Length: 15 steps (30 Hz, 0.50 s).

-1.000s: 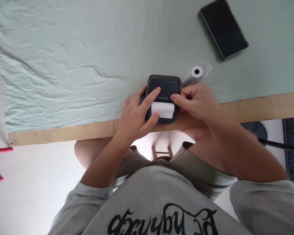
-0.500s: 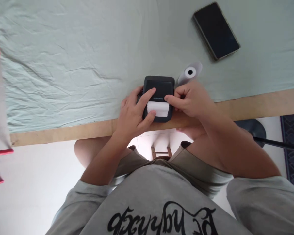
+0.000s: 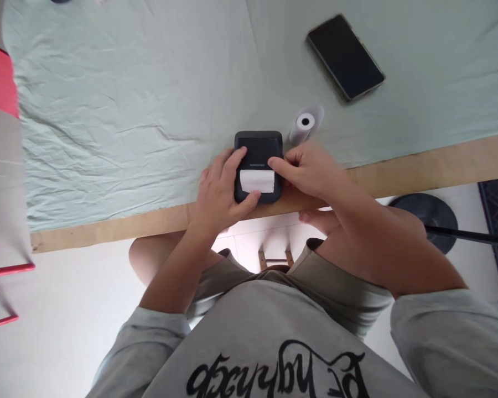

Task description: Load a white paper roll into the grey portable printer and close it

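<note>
A black portable printer (image 3: 260, 153) is set at the near edge of the desk, its front part over the wooden border (image 3: 149, 222). A white paper strip (image 3: 257, 181) is laid across its front, below the lettering on the lid. The printer is held by both hands. The left hand (image 3: 218, 190) is spread around the left side, index finger on the lid and thumb at the front edge. The right hand (image 3: 311, 168) is drawn in narrow at the right edge, thumb on top, fingers bent against the side.

The step in hand is judged to be the steadying of the printer while its right edge is worked; for this, a firm left hold and a controlled right thumb are called for.

Just beyond the right hand, a white paper roll (image 3: 300, 130) is seen on the green cloth (image 3: 149, 83); farther off, a dark smartphone (image 3: 346, 57). The right fingertips are hidden, the lettering is too small to be read, and a dark object (image 3: 60, 1) is cut off above.
</note>
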Available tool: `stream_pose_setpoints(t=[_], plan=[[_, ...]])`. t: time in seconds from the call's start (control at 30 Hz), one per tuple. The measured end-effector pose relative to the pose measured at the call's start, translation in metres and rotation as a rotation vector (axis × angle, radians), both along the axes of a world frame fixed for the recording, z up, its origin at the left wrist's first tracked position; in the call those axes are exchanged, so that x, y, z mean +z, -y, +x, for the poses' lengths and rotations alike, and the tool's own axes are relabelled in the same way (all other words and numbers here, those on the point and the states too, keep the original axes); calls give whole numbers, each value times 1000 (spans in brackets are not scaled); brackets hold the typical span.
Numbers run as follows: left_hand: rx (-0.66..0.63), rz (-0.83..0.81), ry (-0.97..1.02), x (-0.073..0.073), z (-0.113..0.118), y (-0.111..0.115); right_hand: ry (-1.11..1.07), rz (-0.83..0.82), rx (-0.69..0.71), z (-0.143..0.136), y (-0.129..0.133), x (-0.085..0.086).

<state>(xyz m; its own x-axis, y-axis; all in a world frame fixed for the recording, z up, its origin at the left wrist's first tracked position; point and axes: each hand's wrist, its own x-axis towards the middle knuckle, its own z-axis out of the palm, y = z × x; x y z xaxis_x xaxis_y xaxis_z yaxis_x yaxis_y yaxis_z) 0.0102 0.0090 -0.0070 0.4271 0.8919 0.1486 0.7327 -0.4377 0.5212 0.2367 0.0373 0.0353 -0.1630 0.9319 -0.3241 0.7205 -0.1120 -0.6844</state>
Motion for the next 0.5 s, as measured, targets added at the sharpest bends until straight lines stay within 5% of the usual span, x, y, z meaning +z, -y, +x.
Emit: stream_pose_setpoints(t=[0.5], plan=[[-8,-106,-90,5,-6,2,41,34,44,3,1,-4]])
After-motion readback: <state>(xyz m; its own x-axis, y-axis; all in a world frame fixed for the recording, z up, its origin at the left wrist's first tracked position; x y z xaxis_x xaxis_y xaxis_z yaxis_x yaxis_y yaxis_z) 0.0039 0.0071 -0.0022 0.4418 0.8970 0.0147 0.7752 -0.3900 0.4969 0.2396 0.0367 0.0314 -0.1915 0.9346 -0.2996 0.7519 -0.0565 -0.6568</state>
